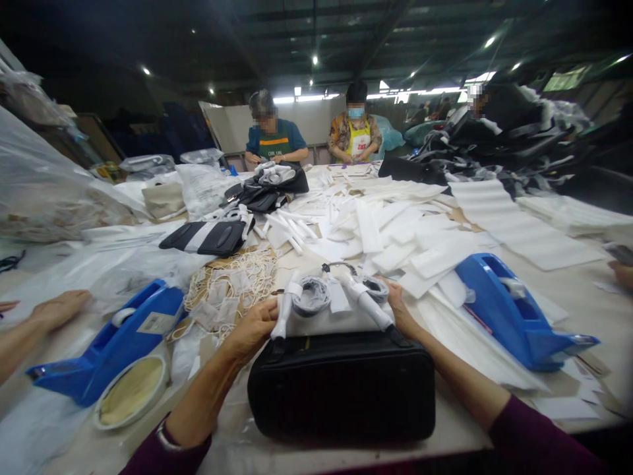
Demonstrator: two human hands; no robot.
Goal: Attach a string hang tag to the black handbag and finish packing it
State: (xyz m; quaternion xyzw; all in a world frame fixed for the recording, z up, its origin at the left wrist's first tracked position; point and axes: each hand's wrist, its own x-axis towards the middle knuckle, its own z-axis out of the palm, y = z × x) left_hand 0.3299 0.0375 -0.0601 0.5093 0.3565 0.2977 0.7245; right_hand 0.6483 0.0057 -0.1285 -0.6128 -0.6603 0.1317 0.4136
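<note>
Black bag (341, 389): long axis left-right, wrapped handles (368, 307) pointing away; left hand (257, 324), right hand (401, 310) holding opposite sides.

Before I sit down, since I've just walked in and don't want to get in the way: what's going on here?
A person has their left hand and right hand at either side of a black bag; how firmly they grip is unclear. White-wrapped handles lie across its far side. Blue tape dispensers flank it. Across the table, two co-workers bend over things too small to make out.
</note>
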